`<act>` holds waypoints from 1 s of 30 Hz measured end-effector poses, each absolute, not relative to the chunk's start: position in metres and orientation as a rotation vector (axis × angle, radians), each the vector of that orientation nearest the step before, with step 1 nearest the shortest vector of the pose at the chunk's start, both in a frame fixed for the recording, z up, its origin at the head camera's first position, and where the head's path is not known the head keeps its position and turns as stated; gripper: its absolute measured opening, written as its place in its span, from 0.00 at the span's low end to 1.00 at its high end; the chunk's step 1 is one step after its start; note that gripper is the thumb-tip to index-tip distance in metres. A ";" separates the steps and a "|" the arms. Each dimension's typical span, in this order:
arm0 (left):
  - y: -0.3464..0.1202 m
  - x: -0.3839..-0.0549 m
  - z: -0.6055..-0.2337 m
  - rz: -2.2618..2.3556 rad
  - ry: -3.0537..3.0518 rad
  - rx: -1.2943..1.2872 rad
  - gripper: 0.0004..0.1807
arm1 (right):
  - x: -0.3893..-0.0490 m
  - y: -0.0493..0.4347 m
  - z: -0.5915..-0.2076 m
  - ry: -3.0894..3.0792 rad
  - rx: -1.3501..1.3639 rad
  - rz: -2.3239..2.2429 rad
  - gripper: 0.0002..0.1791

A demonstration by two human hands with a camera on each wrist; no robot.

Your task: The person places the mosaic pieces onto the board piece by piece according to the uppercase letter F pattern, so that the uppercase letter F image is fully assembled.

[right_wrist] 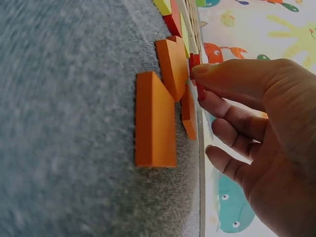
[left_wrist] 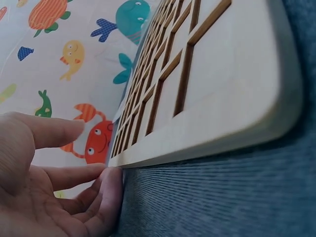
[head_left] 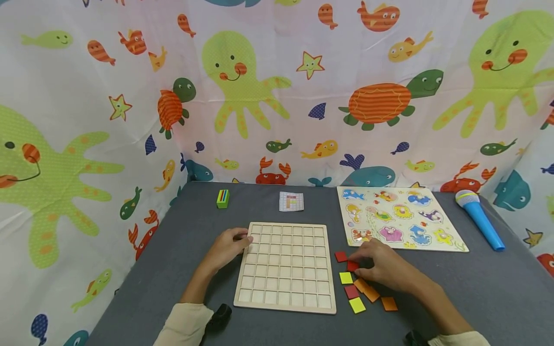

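Note:
A light wooden grid board [head_left: 283, 269] lies flat on the table, its square cells bare. My left hand [head_left: 228, 248] rests at the board's left edge, fingertips against its side; in the left wrist view the loosely bent fingers [left_wrist: 111, 190] meet the wood low down. To the right of the board, my right hand [head_left: 387, 266] pinches a red square tile [right_wrist: 195, 69] between thumb and index finger. Another red tile [head_left: 341, 256] lies just left of that hand. Below are yellow tiles [head_left: 357, 305], a darker red tile [head_left: 351, 291] and several orange tiles [head_left: 389, 303].
Behind the board stand a small green block with coloured stripes [head_left: 222, 198] and a printed grid card [head_left: 291, 201]. A sea-animal puzzle board [head_left: 400, 218] lies at the back right, with a blue toy microphone [head_left: 480, 218] beside it. A patterned curtain [head_left: 268, 86] hangs behind the grey table [head_left: 143, 293].

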State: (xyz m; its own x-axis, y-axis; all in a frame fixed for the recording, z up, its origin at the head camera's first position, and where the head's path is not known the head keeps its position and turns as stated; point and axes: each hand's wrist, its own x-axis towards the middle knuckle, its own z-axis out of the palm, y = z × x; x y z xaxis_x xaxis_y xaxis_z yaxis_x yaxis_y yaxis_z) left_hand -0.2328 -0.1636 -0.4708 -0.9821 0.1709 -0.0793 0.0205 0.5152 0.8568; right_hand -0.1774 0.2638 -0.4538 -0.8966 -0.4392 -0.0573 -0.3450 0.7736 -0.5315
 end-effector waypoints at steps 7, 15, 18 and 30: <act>-0.165 -0.235 -0.468 1.445 2.589 0.120 0.24 | -0.179 0.261 -0.453 2.802 -0.636 -0.844 0.14; -0.166 -0.237 -0.468 1.476 2.538 0.109 0.28 | -0.183 0.249 -0.450 2.823 -0.649 -0.909 0.14; -0.166 -0.237 -0.467 1.476 2.523 0.104 0.29 | -0.186 0.243 -0.450 2.837 -0.677 -0.907 0.14; -0.169 -0.236 -0.466 1.489 2.500 0.125 0.29 | -0.199 0.213 -0.454 2.866 -0.785 -0.948 0.14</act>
State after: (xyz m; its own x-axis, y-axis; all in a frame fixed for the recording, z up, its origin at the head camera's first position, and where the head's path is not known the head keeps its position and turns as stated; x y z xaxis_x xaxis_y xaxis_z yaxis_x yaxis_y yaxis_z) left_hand -0.2357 -0.1689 -0.4662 -0.9702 0.1888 -0.1521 -0.0437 0.4807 0.8758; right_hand -0.1994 0.2129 -0.4545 -0.8731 -0.4693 0.1323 -0.4556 0.6886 -0.5642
